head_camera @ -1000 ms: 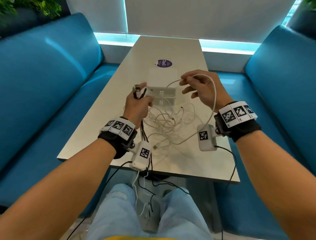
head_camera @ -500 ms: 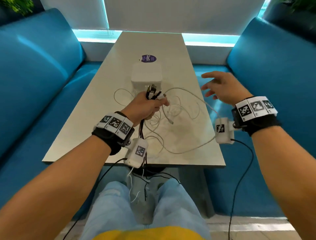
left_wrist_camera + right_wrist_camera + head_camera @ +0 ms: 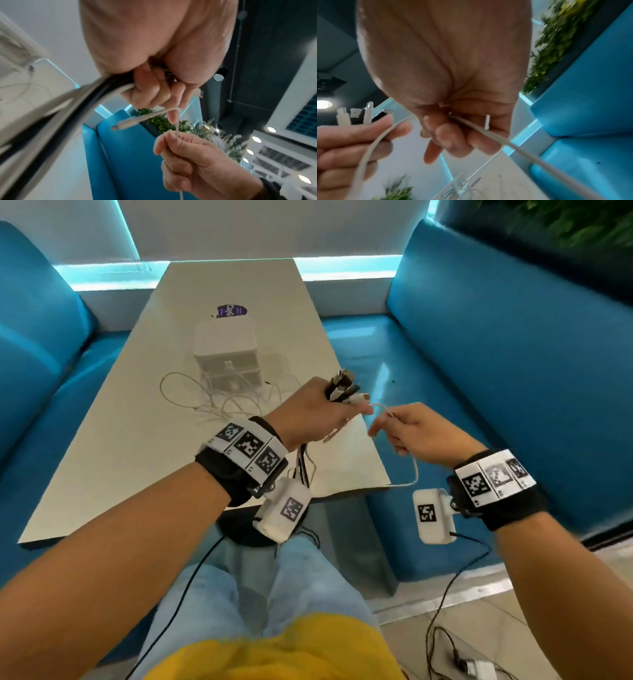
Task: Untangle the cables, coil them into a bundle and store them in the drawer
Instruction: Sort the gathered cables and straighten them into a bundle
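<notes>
Tension should stay low, I judge: while the left hand [image 3: 310, 414] grips the gathered black and white cable ends [image 3: 344, 388] beyond the bench [image 3: 137, 460] edge, the right hand [image 3: 416, 434], pinching the thin white cable [image 3: 409, 477], should feed it slowly from the loose white tangle [image 3: 219, 402] beside the small white drawer box [image 3: 226, 354].

Smooth matt table [image 3: 137, 460]; glossy blue padded seats [image 3: 513, 364]; white plastic-looking cables [image 3: 212, 402].
</notes>
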Motion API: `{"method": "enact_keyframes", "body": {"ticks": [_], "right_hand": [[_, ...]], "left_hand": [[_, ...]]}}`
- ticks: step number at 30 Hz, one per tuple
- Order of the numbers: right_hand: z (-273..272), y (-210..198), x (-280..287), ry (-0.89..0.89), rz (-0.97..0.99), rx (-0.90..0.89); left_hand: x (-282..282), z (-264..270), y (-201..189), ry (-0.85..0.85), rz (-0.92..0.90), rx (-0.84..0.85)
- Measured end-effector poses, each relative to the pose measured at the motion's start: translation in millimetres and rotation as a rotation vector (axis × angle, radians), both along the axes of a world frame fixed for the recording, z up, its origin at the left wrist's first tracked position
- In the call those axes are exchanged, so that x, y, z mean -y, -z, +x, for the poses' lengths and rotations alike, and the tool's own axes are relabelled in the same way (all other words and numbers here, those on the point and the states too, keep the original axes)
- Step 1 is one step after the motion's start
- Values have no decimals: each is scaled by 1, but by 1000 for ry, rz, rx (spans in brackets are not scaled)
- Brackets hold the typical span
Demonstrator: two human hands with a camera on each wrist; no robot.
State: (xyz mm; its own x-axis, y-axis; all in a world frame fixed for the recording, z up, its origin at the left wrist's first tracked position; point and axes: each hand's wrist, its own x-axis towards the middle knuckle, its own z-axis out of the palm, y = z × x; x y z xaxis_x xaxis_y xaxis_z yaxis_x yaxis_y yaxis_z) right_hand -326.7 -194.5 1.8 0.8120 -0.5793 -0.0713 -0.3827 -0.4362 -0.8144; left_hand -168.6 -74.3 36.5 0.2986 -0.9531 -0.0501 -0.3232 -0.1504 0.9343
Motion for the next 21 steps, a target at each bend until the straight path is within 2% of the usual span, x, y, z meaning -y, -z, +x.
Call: {"method": "enact_keyframes", "body": {"ticks": [3,7,8,9,11,15,17,19,21], "right_hand": [[-35,27,3,80,-24,-146],[-69,65,-1,33,-31,-523],[-75,67,-3,30,-25,-559],[-78,66,-4,38,-33,-543],[-80,58,-3,72,-29,-385],[-55,29,-23,-60,180,1],[-41,26,-31,-51,159,101],[-39,32,-30,-19,64,107],[-43,50,-22,40,27,27]], "left_hand": [[3,-21,-8,31,-69,4],[7,-40,-23,108,-180,-98],[8,-46,-26,144,-204,-111],[11,-51,-27,172,-222,-107],[14,-61,-26,211,-232,-96],[19,-74,-15,179,-221,-133],[20,-75,-12,168,-233,-155],[20,-72,-13,191,-239,-126],[19,-66,-14,194,-229,-86]]}}
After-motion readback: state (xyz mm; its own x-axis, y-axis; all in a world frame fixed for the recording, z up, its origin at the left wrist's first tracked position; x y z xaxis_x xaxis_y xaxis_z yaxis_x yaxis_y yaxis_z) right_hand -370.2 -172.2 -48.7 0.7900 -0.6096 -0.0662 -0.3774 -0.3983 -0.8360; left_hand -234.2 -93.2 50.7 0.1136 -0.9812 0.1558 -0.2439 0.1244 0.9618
